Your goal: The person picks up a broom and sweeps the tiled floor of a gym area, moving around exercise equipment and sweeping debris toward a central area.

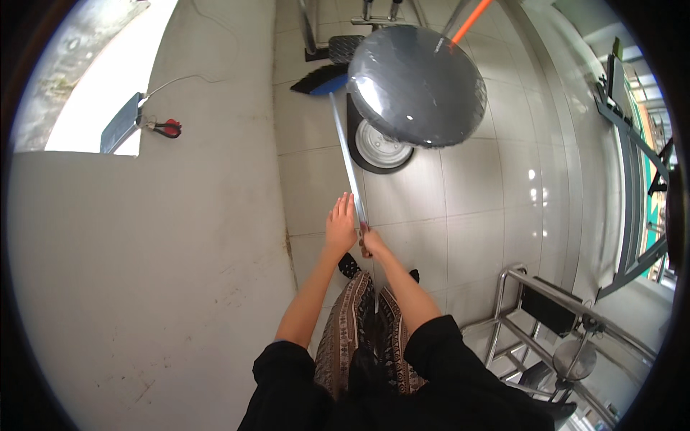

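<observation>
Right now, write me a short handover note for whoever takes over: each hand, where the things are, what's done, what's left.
Left hand: open, fingers straight, resting flat against the broom handle from its left side.
Right hand: closed around the same handle, just lower down.
Broom: long pale handle running up and away over the white tiled floor; blue and black head lies on the floor at the far end, beside a cart wheel.
Nearby: dark round tabletop above the wheel; grey wall to the left.
Done: broom is in hand.
Left: no dirt or swept pile can be made out, so progress cannot be judged.
</observation>
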Demonstrator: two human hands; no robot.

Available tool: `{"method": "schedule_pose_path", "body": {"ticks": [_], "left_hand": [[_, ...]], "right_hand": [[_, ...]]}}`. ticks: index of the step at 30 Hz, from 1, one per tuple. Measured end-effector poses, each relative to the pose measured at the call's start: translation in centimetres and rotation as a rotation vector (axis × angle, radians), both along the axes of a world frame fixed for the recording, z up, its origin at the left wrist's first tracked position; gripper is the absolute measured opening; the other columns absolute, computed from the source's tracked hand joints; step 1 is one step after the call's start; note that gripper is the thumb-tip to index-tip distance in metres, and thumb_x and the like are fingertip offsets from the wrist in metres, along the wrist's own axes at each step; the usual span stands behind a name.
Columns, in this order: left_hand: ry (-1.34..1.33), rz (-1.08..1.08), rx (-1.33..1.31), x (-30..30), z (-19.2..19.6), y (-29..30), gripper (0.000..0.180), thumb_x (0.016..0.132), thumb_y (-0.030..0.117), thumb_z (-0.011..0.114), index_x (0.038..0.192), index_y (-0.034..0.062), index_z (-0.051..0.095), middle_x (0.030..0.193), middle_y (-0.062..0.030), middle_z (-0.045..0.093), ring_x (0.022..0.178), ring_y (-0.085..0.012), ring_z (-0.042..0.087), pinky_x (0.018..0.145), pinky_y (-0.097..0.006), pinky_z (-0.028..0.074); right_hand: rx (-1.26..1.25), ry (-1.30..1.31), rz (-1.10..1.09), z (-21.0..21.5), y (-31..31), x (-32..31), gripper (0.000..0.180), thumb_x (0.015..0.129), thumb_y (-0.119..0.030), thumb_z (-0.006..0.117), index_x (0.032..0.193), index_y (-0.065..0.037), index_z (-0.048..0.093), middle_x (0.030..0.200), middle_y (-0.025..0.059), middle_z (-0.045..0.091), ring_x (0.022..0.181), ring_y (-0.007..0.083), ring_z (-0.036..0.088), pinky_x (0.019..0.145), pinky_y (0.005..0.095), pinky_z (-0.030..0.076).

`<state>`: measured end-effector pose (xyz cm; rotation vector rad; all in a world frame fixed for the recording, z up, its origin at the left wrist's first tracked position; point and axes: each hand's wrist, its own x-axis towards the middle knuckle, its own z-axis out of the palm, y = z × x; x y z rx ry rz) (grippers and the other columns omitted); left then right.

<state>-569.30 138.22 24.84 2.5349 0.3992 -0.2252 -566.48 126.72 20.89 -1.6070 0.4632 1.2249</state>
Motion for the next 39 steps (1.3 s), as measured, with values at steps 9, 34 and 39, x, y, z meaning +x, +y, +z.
{"method": "schedule_pose_path", "body": {"ticks": [9, 34, 39], "left_hand": [[0.165, -0.716, 0.418, -8.9, -8.3, -9.2, 0.052, 0.077, 0.016, 0.055, 0.127, 0.0166, 0.041, 0.135, -0.0068, 0.036, 0.127, -0.0240, 0.030, 0.099, -0.050, 0.028], [0.202, -0.187, -0.108, -14.1, -3.0, -23.9, 0.034, 0.062, 0.014, 0.068, 0.094, 0.0145, 0.057, 0.087, -0.0093, 0.059, 0.088, -0.0285, 0.054, 0.087, -0.045, 0.037], [0.016, -0.141, -0.215, -11.2, -4.7, -29.4, 0.042, 0.062, 0.013, 0.068, 0.102, 0.0144, 0.056, 0.108, -0.0089, 0.055, 0.104, -0.0249, 0.049, 0.097, -0.050, 0.030]], "right_hand": [[-0.198, 0.003, 0.392, 5.6, -20.2, -16.7, 0.049, 0.091, -0.043, 0.034, 0.096, 0.002, 0.051, 0.072, 0.0175, 0.058, 0.070, 0.0319, 0.058, 0.068, 0.0396, 0.045], [-0.449, -0.495, 0.949, 22.4, -33.9, -10.7, 0.029, 0.088, -0.032, 0.043, 0.086, -0.006, 0.056, 0.071, 0.0160, 0.060, 0.069, 0.0347, 0.059, 0.064, 0.0450, 0.047], [-0.586, -0.489, 1.091, 24.9, -38.5, -5.7, 0.028, 0.089, -0.032, 0.043, 0.089, -0.008, 0.058, 0.069, 0.0142, 0.062, 0.065, 0.0280, 0.063, 0.059, 0.0458, 0.048]]}}
